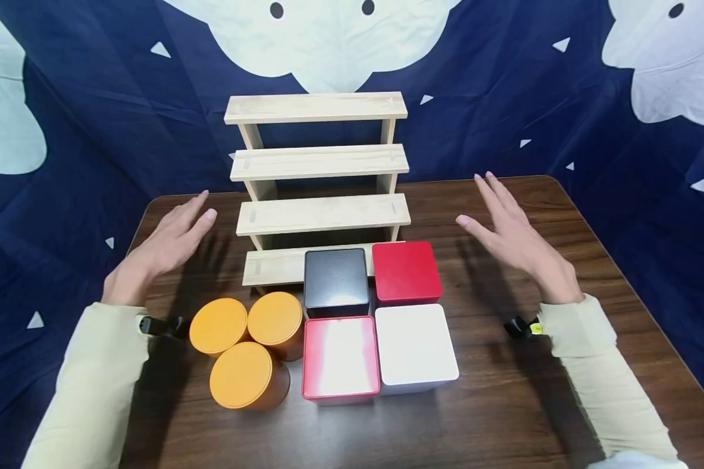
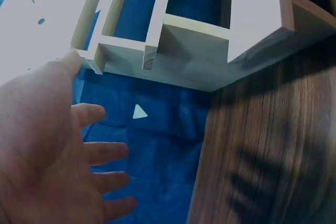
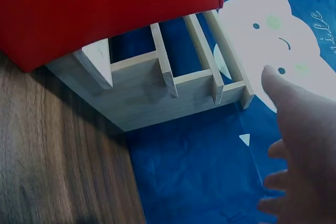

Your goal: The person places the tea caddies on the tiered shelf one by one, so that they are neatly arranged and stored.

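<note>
My left hand (image 1: 173,244) hovers over the table's left side with its fingers extended and nothing in it. On the other side my right hand (image 1: 516,234) is held up the same way, also holding nothing. Between them stands a stepped wooden rack (image 1: 322,215) with several tiers. In front of it are a black square tin (image 1: 336,279), a red square tin (image 1: 407,271), a red-rimmed tin with a glaring lid (image 1: 341,357) and a white square tin (image 1: 416,344). Three round orange tins (image 1: 218,324) cluster at the left. Both hands are apart from all of these.
The dark wood-grain table (image 1: 493,417) has rounded back corners. A blue cloth (image 1: 123,117) with white cloud shapes and triangles hangs behind and at both sides. The black and red tins stand close against the rack's lowest tier.
</note>
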A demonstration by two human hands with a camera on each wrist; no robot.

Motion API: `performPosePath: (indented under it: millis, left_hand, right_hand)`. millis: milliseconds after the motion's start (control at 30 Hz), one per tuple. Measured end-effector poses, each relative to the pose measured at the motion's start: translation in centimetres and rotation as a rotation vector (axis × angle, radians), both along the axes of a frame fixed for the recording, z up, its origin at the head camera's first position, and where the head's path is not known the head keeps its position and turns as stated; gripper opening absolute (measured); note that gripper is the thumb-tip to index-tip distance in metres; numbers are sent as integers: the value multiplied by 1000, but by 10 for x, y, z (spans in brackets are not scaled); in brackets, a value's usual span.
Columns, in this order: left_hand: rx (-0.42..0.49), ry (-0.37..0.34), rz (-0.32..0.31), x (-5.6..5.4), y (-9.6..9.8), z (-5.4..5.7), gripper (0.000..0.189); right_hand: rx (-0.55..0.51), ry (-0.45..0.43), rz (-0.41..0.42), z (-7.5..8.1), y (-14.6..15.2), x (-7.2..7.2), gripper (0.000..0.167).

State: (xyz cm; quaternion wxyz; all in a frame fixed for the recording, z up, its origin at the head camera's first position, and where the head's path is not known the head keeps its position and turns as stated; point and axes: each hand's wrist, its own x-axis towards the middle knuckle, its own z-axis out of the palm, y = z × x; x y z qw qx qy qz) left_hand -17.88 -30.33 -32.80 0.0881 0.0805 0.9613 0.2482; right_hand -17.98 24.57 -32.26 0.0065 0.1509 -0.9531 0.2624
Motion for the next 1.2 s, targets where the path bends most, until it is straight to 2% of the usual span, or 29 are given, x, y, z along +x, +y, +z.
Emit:
performPosePath:
  millis: [133,400,600,767,867,1067,1200]
  left_hand:
    - [47,-28,27,-4,1,3,70]
    - [83,-46,65,-12,12,4,76]
    - [237,-78,32,-17,17,2,72]
    - [273,-123,10,-21,20,-1,64]
    - [300,-171,-7,-24,21,-2,60]
    - [376,-284,-49,-27,19,1,57]
    - [437,-348,-35,-28,20,3,55]
  right_hand:
    - [-93,40,66,3,-2,2,71]
    - [-141,108,149,13,-13,15,63]
    - [-172,105,215,18,-24,28,62]
    - [-199,108,280,17,-34,37,63]
    - [-220,72,319,17,-39,40,66]
    - [-240,-79,356,14,-47,44,72]
    - [-223,-102,393,11,-49,45,75]
